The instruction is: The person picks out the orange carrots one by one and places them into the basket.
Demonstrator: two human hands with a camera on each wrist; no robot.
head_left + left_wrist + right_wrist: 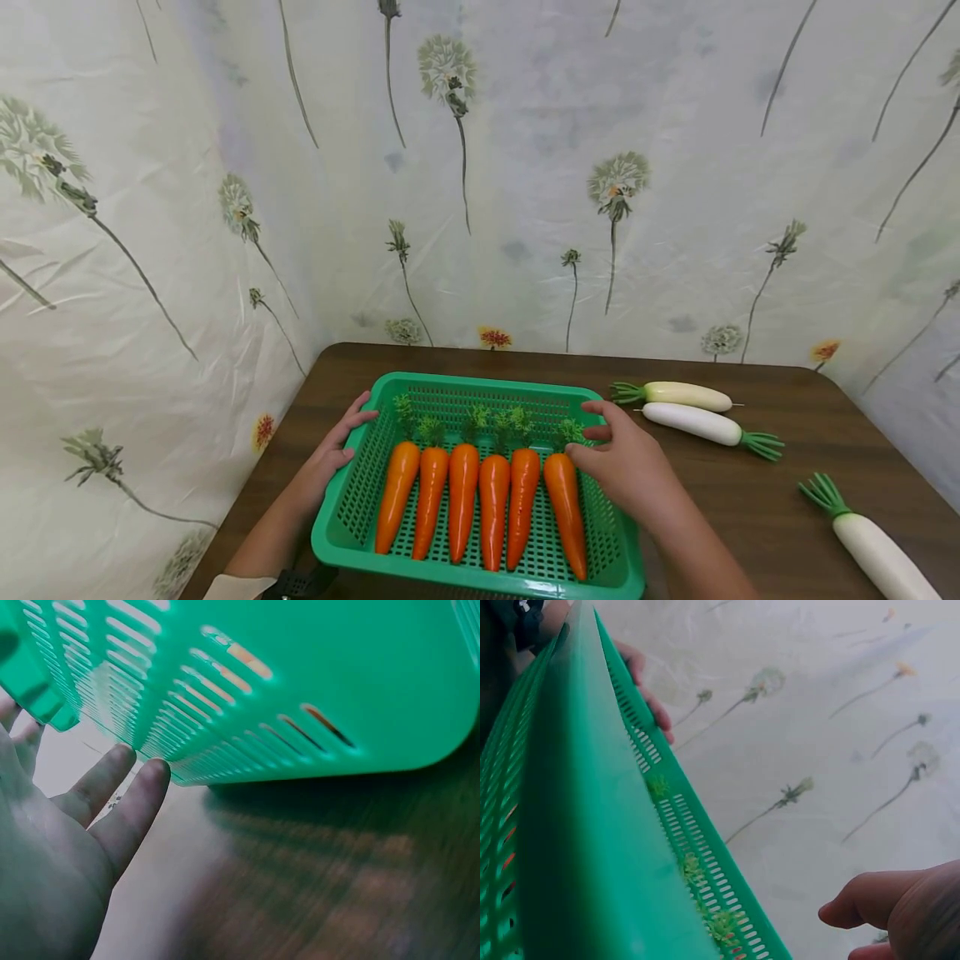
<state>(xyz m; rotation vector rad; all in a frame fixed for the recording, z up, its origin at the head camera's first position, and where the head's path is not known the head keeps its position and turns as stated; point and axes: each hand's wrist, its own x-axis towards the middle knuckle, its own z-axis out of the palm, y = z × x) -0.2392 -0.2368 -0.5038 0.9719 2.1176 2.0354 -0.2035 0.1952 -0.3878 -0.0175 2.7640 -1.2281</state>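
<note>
A green plastic basket [480,577] holds a row of several orange carrots [462,502] with feathery green tops toward its far wall. At the basket's left rim, my left hand [330,454] has its fingers extended against the edge; in the left wrist view their tips meet the slotted outer wall. My right hand [630,462] is by the right rim, near the top of the rightmost carrot [566,512]. Its thumb and fingers are spread apart with nothing between them. In the right wrist view, a gap separates the right hand's visible digits from the basket.
On the dark wooden table [750,500], a pale radish [686,395] and a white radish [693,422] lie right of the basket. Another white radish [881,550] is nearer the front right. A flower-patterned covering [525,167] stands behind the table and to its left.
</note>
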